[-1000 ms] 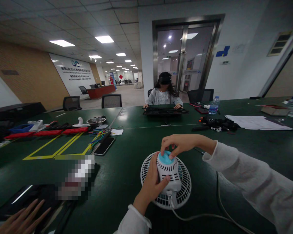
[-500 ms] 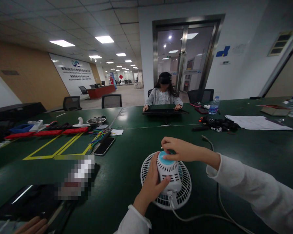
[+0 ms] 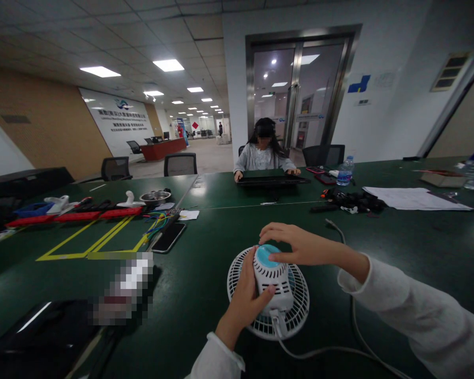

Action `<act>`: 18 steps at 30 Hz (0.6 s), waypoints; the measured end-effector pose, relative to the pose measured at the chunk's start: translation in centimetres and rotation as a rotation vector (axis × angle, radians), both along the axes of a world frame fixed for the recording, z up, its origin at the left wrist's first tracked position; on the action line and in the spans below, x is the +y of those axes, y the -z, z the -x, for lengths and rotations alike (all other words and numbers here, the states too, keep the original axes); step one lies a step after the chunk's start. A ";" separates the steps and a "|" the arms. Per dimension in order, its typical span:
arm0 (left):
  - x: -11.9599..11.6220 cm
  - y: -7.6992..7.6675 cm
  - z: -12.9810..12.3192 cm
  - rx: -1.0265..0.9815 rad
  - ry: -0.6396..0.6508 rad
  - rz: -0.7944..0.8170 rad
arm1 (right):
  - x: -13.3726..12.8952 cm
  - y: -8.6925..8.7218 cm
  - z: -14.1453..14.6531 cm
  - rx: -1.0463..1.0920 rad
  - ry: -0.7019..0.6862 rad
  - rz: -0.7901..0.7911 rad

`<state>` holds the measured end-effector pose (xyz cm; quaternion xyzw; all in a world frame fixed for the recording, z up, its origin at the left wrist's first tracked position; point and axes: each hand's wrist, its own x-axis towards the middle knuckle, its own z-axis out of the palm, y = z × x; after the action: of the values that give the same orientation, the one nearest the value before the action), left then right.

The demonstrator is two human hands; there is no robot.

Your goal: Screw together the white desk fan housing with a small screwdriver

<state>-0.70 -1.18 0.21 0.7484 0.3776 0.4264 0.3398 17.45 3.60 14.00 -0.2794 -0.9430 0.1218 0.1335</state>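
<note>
A small white fan (image 3: 300,300) lies with its round grille down on the green table, its motor housing pointing up and a light blue cap (image 3: 267,256) on top. My left hand (image 3: 247,295) is wrapped round the left side of the housing, thumb across its front. Over the cap is my right hand (image 3: 296,245), fingers spread and curved, the thumb at the cap's right edge. A pale cable (image 3: 319,350) runs from the fan to the right.
Across the green table (image 3: 205,237) a person (image 3: 264,152) holds a dark flat panel (image 3: 272,180). A phone (image 3: 169,237), wires and yellow tape lie left. Black cables (image 3: 351,200), papers (image 3: 414,198) and a bottle (image 3: 345,171) are right. A glossy black object (image 3: 43,331) lies near left.
My right hand's fingers have opened and shifted slightly, uncovering more of the cap. The other person's panel has moved a little right. A hand at the lower left has left the view.
</note>
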 end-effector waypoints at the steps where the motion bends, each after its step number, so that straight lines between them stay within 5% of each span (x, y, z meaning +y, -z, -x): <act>1: 0.0 0.0 0.0 0.004 -0.001 0.000 | -0.1 -0.2 -0.2 0.002 -0.037 0.031; 18: 0.1 0.4 0.1 0.014 0.000 -0.033 | 1.5 -1.1 -0.5 -0.119 -0.190 0.198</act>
<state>-0.84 -1.09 -0.21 0.7568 0.3729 0.4276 0.3247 17.97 5.06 15.09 -0.2073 -0.9548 0.2097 0.0370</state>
